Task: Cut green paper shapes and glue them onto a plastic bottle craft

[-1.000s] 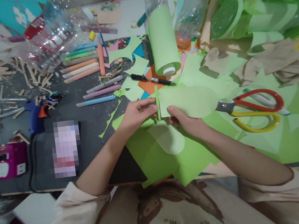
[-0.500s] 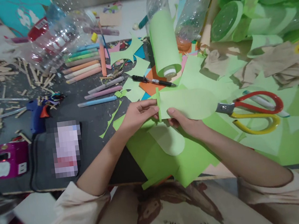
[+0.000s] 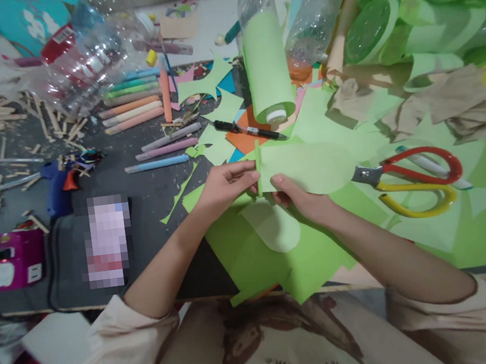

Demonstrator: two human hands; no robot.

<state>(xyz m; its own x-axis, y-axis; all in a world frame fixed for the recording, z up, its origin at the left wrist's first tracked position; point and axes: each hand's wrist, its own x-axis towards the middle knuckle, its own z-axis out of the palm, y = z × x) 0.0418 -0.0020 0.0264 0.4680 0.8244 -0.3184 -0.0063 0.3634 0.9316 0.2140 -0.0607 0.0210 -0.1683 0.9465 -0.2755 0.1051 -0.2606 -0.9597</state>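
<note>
My right hand (image 3: 300, 197) pinches a pale green paper piece (image 3: 312, 164) with one rounded end, its thumb lying on top. At the piece's straight left edge stands a narrow green paper strip (image 3: 258, 168), gripped by the fingers of my left hand (image 3: 228, 188). Strip and piece look to be touching; whether they are one sheet I cannot tell. Below my hands, a second rounded pale green cutout (image 3: 275, 231) lies on darker green sheets (image 3: 243, 258). Scissors (image 3: 368, 175) with red and yellow handles lie right of the held paper, and a black pen (image 3: 249, 130) lies just beyond it.
A green-wrapped bottle (image 3: 267, 67) lies behind the pen. More green bottles (image 3: 370, 30) are stacked at the back right beside crumpled brown paper (image 3: 440, 96). On the left are markers (image 3: 163, 163), a blue glue gun (image 3: 58, 187), a phone (image 3: 107, 241) and a purple box (image 3: 17, 260).
Both hands and the paper they hold stay almost where they were. The view has shifted very slightly.
</note>
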